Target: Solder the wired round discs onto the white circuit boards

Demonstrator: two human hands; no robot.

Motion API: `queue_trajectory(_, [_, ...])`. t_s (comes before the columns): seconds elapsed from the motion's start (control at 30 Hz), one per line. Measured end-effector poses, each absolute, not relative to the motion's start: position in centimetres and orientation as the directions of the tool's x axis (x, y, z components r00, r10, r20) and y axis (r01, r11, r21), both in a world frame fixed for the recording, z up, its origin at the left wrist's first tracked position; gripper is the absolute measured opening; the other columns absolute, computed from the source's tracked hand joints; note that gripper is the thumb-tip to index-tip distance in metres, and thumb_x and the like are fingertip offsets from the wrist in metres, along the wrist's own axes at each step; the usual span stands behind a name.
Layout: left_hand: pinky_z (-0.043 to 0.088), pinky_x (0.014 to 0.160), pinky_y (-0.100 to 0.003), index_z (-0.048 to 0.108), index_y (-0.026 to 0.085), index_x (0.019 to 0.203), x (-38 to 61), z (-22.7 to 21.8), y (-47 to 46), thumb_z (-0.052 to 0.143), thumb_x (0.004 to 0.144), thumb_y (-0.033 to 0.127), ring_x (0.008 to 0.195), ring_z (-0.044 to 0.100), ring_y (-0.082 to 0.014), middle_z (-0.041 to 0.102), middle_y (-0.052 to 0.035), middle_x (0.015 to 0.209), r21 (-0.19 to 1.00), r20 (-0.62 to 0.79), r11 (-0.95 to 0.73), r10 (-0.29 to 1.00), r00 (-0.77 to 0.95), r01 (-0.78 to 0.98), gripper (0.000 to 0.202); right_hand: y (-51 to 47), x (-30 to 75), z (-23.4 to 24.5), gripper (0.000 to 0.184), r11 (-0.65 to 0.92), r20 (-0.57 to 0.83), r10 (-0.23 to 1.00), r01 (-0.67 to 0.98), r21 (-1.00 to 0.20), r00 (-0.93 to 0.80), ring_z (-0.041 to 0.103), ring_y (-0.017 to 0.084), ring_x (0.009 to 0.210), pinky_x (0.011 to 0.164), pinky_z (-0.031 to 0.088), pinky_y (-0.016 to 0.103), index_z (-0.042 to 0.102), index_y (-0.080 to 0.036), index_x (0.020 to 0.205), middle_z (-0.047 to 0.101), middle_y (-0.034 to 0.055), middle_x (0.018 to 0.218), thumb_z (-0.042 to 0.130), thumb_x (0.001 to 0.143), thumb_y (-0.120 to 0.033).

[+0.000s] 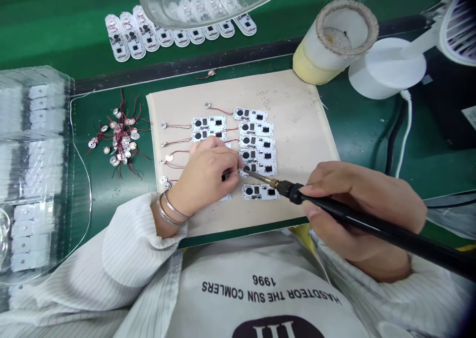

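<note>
Work surface: a green table [360, 130], on which lies a beige sheet [301, 140] with pencilled marks near its far edge. A tangled pile of wired discs [122, 140] lies left of the sheet. Clear plastic trays [35, 174] are stacked at the far left. A row of white shells [121, 38] stands along the rear ledge, partly behind a clear oval rim [147, 6]. At the right rear are an open white-and-yellow container [323, 45] and a white fan [386, 70] on a round base.

Circuit boards: a right-hand column [258, 142] and a left-hand column [208, 123] lie on the sheet, several with red leads running left to small discs. The left-hand column is partly hidden by the hand.

Right hand [357, 209]: closed in a pen-like grip around the black handle of a soldering iron [342, 211]. The iron's tip is at the left end of a board in the right-hand column; contact cannot be confirmed.

Left hand [213, 167]: fingers curled, thumb and fingertips close together beside the tip. Whether anything is pinched cannot be determined.

Pose: left forearm reaches in from the lower left, palm down, two bracelets [173, 211] at the wrist. Right hand is low on the right, iron angled left and away from the body.
</note>
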State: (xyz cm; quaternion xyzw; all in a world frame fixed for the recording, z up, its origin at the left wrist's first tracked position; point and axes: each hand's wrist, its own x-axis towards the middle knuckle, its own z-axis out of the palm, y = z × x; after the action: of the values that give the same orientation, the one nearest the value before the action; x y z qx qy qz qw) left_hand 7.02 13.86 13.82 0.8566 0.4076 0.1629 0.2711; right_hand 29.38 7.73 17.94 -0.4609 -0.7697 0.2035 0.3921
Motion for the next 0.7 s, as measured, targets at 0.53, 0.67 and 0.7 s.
queue_trajectory(0.53, [0.038,0.086,-0.043,0.059,0.02,0.064,7.3,13.9,14.3,0.053,0.076,0.011,0.085,0.056,-0.0203,0.073,0.001,0.084,0.595,0.048,-0.519,0.785,0.617,0.614,0.016,8.3,28.8,17.0,0.023,0.584,0.499,0.81,0.508,-0.633,-0.309,0.056,0.015,0.051,0.044,0.048,0.029,0.058,-0.023,0.086,0.058,-0.0008,0.062,0.058,0.066,-0.01])
queue_trajectory(0.67, [0.038,0.085,-0.043,0.056,0.02,0.061,7.4,13.8,14.3,0.054,0.073,0.01,0.085,0.056,-0.0207,0.073,0.0014,0.083,0.606,0.043,-0.503,0.794,0.606,0.616,0.016,8.3,28.7,16.8,0.024,0.573,0.499,0.817,0.5,-0.649,-0.287,0.055,0.015,0.051,0.044,0.047,0.029,0.058,-0.023,0.086,0.057,-0.0003,0.062,0.057,0.066,-0.009])
queue_trajectory(0.7, [0.038,0.085,-0.043,0.056,0.02,0.061,7.5,13.8,14.3,0.054,0.073,0.01,0.085,0.056,-0.0208,0.073,0.0014,0.083,0.608,0.043,-0.5,0.797,0.603,0.617,0.016,8.3,28.6,16.8,0.024,0.57,0.498,0.819,0.5,-0.652,-0.285,0.055,0.015,0.052,0.044,0.047,0.029,0.059,-0.023,0.086,0.057,-0.0002,0.062,0.057,0.066,-0.009])
